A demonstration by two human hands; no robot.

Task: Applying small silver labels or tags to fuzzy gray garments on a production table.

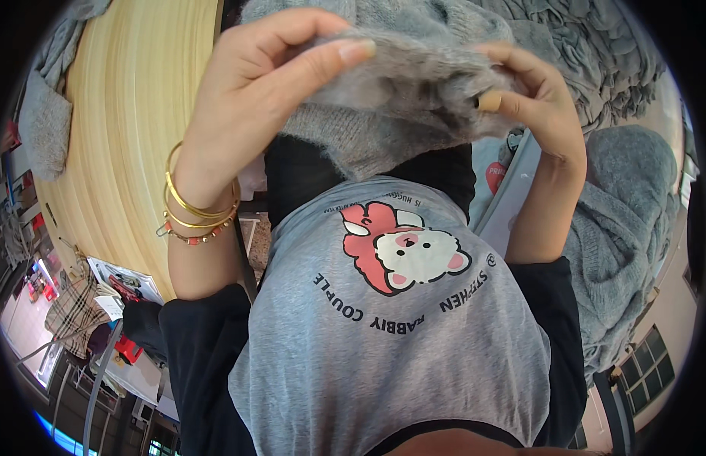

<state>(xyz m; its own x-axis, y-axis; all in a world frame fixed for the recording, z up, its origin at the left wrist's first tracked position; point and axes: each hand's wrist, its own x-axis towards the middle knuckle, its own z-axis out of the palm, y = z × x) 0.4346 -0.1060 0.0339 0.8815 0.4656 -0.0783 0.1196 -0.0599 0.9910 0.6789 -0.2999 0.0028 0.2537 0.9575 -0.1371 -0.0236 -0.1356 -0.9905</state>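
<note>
A fuzzy grey knitted garment is stretched between my two hands, its lower part hanging over my lap. My left hand pinches its upper edge between thumb and fingers; gold bangles and a beaded bracelet circle that wrist. At the garment's other end, my right hand grips the bunched knit, with a tan covering on the thumb. The fabric's middle is slightly blurred, and folds hide some fingertips. More of the same grey knit lies just beyond my hands.
On my left stands a pale wood-grain table, with another grey knitted piece at its far left edge. Grey knits are heaped at the far right, and a further grey pile sits beside my right arm. Papers lie near a checked cloth.
</note>
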